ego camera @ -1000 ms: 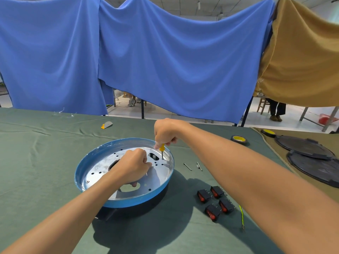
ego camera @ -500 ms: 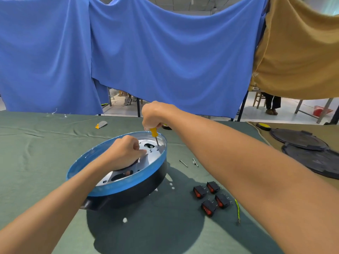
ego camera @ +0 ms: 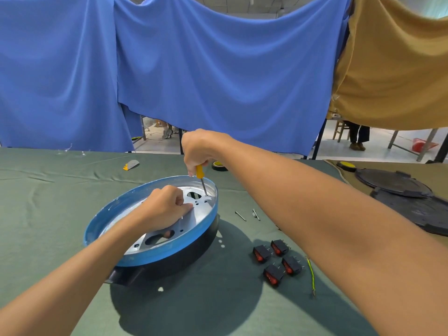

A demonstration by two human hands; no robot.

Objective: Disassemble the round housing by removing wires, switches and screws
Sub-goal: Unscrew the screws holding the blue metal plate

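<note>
Round housing (ego camera: 157,257), blue rim, black side wall: on green cloth (ego camera: 48,202), centre-left, tilted. Left hand (ego camera: 164,207) curled over inner metal plate (ego camera: 196,218), gripping it; fingertip shows through cutout. Right hand (ego camera: 196,149) clamped on yellow-handled screwdriver (ego camera: 199,171), tip on plate at far rim. Hands apart. Right of housing: two loose screws (ego camera: 240,215), four black rocker switches (ego camera: 260,253), green-yellow wire (ego camera: 311,275). Tape roll (ego camera: 219,165) behind; black lids (ego camera: 392,181) far right.
</note>
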